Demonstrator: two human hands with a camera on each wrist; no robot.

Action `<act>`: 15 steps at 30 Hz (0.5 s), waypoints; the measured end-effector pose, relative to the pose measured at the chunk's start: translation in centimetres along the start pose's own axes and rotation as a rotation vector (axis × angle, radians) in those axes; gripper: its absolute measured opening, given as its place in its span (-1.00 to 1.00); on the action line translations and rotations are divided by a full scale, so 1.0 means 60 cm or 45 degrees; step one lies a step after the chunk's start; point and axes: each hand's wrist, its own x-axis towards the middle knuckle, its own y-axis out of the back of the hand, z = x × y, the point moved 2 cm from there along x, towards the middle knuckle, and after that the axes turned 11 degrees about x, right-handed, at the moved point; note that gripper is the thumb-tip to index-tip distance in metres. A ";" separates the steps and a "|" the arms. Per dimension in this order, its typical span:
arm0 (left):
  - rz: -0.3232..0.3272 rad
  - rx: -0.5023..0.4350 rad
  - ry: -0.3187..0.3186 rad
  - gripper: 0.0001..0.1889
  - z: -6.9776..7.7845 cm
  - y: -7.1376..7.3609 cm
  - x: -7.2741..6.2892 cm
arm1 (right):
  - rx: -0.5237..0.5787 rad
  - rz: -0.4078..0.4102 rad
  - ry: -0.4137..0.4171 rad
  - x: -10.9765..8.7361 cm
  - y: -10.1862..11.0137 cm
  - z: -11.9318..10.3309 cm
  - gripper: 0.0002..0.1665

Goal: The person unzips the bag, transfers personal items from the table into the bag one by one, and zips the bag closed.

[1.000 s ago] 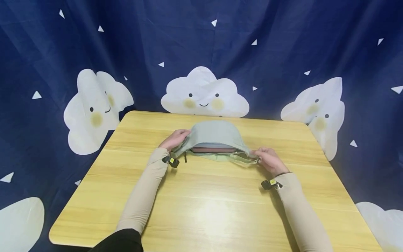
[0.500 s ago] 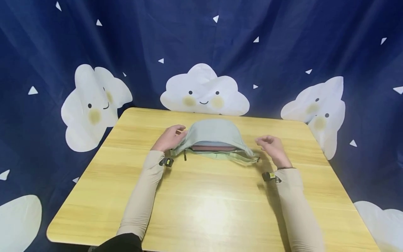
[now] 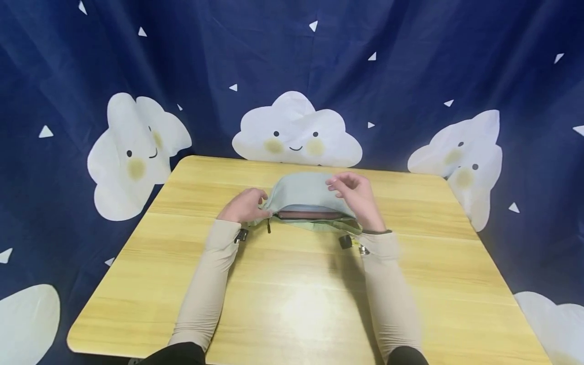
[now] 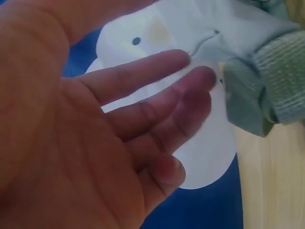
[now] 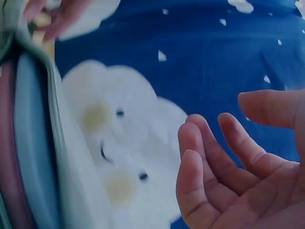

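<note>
A pale grey-green waist bag [image 3: 298, 190] lies on the table, its zip opening gaping toward me. Inside show a pinkish item [image 3: 310, 215] and, in the right wrist view, a light blue layer [image 5: 35, 143] beside it. A dark zip pull [image 3: 269, 226] hangs at the left end of the opening. My left hand [image 3: 244, 205] is at the bag's left end, fingers loosely bent; the left wrist view shows nothing in its palm, with a woven strap [image 4: 285, 78] beyond the fingertips. Above the bag's right side hovers my right hand [image 3: 358, 196], fingers relaxed, holding nothing.
The light wooden table [image 3: 283, 304] has rounded corners. Right behind its far edge hangs a dark blue curtain [image 3: 201, 76] with white smiling clouds. A small camera sits on each wrist, the right one [image 3: 347, 242] close to the bag's front.
My right hand has let go of the bag's right end, lifted, and moved left over the bag. My left hand has loosened from the left end and shifted slightly, its thumb toward the zip pull.
</note>
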 end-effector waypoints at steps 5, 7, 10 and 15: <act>-0.040 0.021 0.025 -0.66 0.004 -0.018 0.005 | -0.009 -0.115 -0.021 -0.001 -0.046 0.019 -0.73; -0.041 0.036 0.060 -0.78 0.002 -0.022 0.006 | -0.020 -0.164 -0.053 0.000 -0.062 0.029 -0.73; -0.041 0.065 0.109 -0.84 -0.003 -0.024 0.006 | -0.034 -0.233 -0.108 0.002 -0.084 0.045 -0.71; -0.036 0.078 0.112 -0.90 -0.008 -0.021 0.005 | -0.058 -0.348 -0.164 0.004 -0.118 0.069 -0.69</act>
